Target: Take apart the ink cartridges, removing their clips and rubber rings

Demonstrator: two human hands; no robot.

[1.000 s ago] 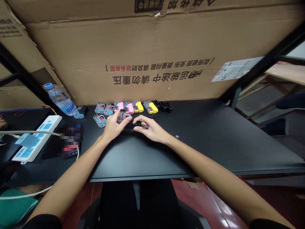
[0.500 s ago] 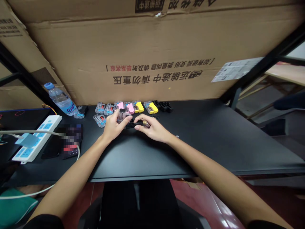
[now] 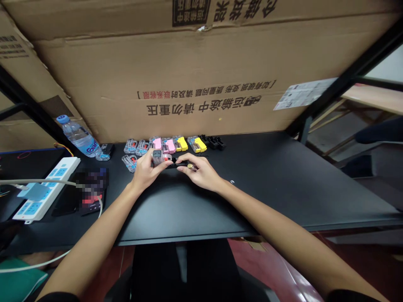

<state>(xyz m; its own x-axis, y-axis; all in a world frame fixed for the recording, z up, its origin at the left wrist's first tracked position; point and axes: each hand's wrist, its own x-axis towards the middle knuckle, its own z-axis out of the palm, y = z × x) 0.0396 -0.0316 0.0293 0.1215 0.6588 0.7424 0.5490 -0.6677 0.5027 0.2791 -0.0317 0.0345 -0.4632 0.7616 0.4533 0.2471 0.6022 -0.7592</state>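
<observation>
There are two pink parts (image 3: 170,146), two yellow parts (image 3: 201,144).

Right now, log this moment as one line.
left hand: holds clear housing | right hand: holds item with brass-coloured end | on table beyond hands: pink parts, yellow parts, black parts | backdrop: cardboard

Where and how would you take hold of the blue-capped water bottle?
I'd grip the bottle around its clear upper body, below the cap and above the label, coming in from the person's side. It seems to stand upright, with cardboard behind it and a small clear-and-blue part by its base, so the higher part looks easier to reach.
</observation>
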